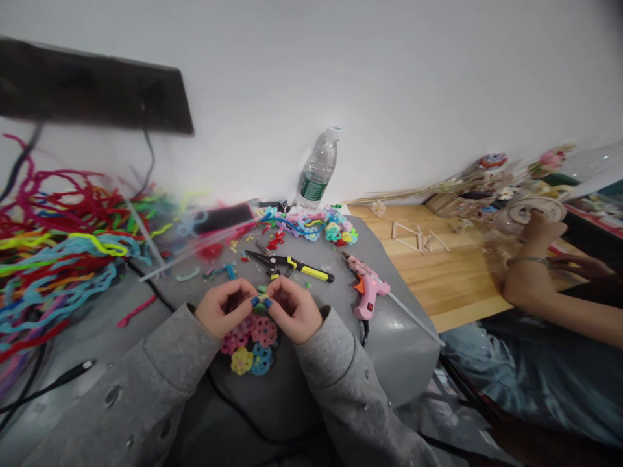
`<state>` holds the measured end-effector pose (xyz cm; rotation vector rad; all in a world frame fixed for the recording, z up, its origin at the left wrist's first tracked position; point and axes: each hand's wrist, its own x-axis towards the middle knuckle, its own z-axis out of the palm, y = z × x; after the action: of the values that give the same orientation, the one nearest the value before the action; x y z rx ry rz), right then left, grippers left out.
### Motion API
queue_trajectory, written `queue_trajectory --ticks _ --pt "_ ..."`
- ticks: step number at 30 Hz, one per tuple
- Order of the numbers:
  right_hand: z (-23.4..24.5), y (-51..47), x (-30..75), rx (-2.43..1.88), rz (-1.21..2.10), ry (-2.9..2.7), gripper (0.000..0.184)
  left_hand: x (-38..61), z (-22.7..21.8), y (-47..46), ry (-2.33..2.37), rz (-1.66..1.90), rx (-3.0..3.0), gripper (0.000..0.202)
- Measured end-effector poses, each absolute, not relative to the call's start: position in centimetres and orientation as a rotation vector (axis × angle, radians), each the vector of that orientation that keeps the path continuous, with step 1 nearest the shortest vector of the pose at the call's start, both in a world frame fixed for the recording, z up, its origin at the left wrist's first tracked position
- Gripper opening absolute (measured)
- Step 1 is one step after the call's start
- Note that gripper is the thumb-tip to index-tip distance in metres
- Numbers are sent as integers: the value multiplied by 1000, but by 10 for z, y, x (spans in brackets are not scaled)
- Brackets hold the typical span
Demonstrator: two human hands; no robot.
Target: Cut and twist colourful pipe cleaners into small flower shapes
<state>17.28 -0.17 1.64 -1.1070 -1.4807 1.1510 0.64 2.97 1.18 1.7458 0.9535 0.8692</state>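
My left hand (pixel 224 307) and my right hand (pixel 293 307) meet over the grey table (pixel 389 324), fingers curled and pinched together on a small green pipe-cleaner piece (pixel 261 298) between the thumbs. Just below the hands lie finished pipe-cleaner flowers (pixel 253 347) in pink, yellow and blue. Black-and-yellow pliers (pixel 292 264) lie a little beyond the hands. A pink glue gun (pixel 367 288) rests to the right of my right hand.
A heap of coloured pipe cleaners (pixel 53 259) fills the left side. A water bottle (pixel 318 170) stands by the wall behind more flowers (pixel 321 227). Another person's arm (pixel 545 285) works at a wooden table (pixel 452 279) on the right, among sticks and crafts.
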Motion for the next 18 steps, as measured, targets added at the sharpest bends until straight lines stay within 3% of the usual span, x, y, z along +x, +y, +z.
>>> queue_trajectory --ticks 18 --pt "18 -2 170 -1166 1091 -1514 11 5 11 27 935 840 1851 17"
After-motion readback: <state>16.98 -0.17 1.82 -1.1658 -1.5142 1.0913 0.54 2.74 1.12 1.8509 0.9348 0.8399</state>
